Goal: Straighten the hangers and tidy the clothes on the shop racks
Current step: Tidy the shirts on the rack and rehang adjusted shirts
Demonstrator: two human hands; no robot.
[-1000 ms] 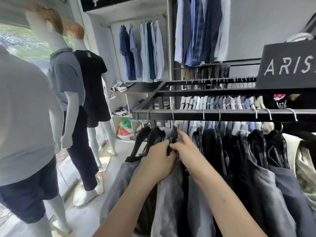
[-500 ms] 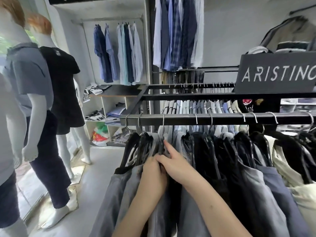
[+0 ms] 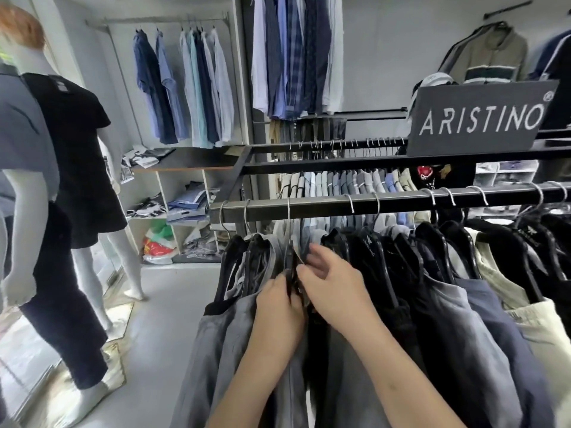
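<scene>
A black rail (image 3: 324,206) runs across the view with several black hangers on metal hooks, carrying grey, black, navy and cream garments. My left hand (image 3: 279,307) and my right hand (image 3: 332,281) meet at the third hanger from the rail's left end (image 3: 290,261), whose hook rises to the rail. Both hands pinch that hanger's shoulder over a grey garment (image 3: 234,341). The fingers hide the exact grip. Black garments (image 3: 386,273) hang just to the right.
Two dressed mannequins (image 3: 71,168) stand on the left by a window. A black brand sign (image 3: 479,118) sits on the rack's top. Shirts hang on a wall rail (image 3: 185,88) behind, above shelves (image 3: 182,208) with folded clothes. Grey floor lies left of the rack.
The view has turned right and down, so the mannequins slid left. Both hands stayed together on the same hanger near the rail's left end, the right fingers lifting slightly.
</scene>
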